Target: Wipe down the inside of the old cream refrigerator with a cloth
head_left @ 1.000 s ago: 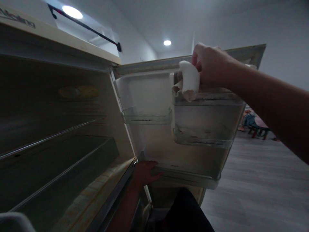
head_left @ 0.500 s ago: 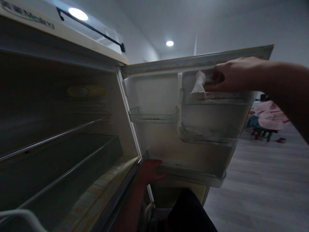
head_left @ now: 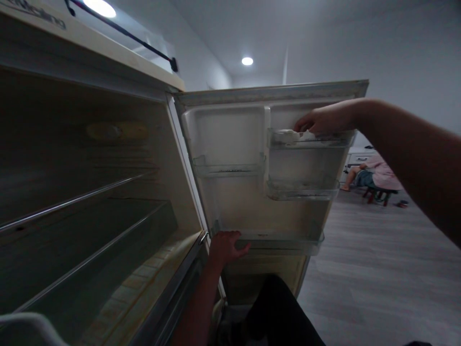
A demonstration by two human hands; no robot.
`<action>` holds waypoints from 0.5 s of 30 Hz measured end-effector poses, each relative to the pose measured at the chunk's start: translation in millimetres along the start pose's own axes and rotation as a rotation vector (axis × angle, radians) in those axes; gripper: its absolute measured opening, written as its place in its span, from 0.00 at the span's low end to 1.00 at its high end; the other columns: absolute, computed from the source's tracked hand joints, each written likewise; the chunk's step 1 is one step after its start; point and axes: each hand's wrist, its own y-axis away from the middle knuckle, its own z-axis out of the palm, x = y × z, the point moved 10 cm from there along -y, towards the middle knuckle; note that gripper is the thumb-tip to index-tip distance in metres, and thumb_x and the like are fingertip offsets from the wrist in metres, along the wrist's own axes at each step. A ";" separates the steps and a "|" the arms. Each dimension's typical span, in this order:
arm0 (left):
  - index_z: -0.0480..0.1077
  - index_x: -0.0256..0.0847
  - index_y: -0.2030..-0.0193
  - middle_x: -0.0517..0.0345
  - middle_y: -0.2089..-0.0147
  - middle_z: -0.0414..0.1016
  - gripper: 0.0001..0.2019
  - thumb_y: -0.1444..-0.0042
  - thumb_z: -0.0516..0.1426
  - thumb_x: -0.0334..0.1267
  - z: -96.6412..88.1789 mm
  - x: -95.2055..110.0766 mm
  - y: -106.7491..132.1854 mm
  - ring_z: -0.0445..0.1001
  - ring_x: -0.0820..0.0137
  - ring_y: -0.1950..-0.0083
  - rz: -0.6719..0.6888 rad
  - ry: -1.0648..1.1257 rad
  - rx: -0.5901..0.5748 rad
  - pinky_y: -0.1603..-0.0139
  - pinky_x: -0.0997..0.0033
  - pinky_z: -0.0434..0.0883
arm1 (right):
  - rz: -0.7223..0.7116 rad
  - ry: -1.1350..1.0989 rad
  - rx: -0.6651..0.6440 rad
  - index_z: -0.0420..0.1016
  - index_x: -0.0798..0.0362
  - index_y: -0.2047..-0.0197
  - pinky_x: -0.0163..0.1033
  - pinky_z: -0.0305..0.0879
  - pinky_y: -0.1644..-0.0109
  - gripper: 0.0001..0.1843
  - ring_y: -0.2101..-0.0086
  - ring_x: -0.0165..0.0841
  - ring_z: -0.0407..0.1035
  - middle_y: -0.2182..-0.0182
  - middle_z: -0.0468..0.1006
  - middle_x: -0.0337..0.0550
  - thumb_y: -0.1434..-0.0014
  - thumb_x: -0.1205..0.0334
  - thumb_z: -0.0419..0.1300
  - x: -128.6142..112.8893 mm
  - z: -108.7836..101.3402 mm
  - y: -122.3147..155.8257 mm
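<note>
Cloth: lower now — lengthwise in upper bin
Right hand: nearer, just above, fingers bunched on it
Left hand: well below — half-open, empty

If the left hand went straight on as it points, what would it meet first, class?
The left hand would probably meet the bottom door bin; depth is unclear, and they may be touching.

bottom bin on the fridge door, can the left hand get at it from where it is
Likely yes: the fridge door is open, the left hand is at the left end of the bottom bin, and nothing visible blocks its way along it.
</note>
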 end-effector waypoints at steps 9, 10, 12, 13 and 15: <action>0.80 0.43 0.46 0.49 0.51 0.86 0.24 0.40 0.61 0.59 -2.0 -6.8 9.0 0.83 0.52 0.49 0.003 0.047 -0.026 0.42 0.50 0.75 | -0.294 0.295 1.192 0.76 0.54 0.60 0.48 0.66 0.51 0.16 0.58 0.43 0.72 0.60 0.78 0.56 0.31 0.50 0.56 -73.0 -65.0 161.9; 0.80 0.44 0.46 0.49 0.50 0.86 0.24 0.40 0.61 0.58 -3.0 -7.3 10.0 0.83 0.51 0.49 0.004 0.050 -0.022 0.42 0.49 0.75 | -0.449 0.405 1.126 0.76 0.51 0.61 0.49 0.66 0.50 0.15 0.57 0.44 0.72 0.60 0.77 0.54 0.30 0.50 0.55 -92.2 -43.9 169.8; 0.80 0.45 0.47 0.48 0.48 0.85 0.24 0.41 0.62 0.58 -4.1 -9.2 11.6 0.82 0.50 0.47 0.004 0.055 -0.013 0.41 0.49 0.74 | -0.700 0.590 0.853 0.77 0.47 0.57 0.49 0.67 0.51 0.13 0.56 0.44 0.72 0.58 0.78 0.49 0.27 0.56 0.52 -119.3 12.4 166.8; 0.80 0.46 0.47 0.48 0.48 0.85 0.24 0.42 0.63 0.59 -4.2 -10.7 12.1 0.82 0.50 0.47 0.001 0.057 -0.011 0.40 0.49 0.74 | -0.761 0.636 0.707 0.78 0.46 0.54 0.48 0.67 0.50 0.13 0.54 0.42 0.72 0.54 0.79 0.48 0.27 0.61 0.51 -124.8 39.2 158.5; 0.81 0.47 0.48 0.48 0.49 0.86 0.24 0.44 0.64 0.60 -3.8 -13.8 12.9 0.83 0.49 0.47 -0.003 0.060 -0.007 0.40 0.49 0.74 | -0.756 0.651 0.502 0.78 0.46 0.48 0.48 0.67 0.47 0.16 0.49 0.42 0.71 0.45 0.78 0.48 0.27 0.67 0.50 -124.9 76.8 132.3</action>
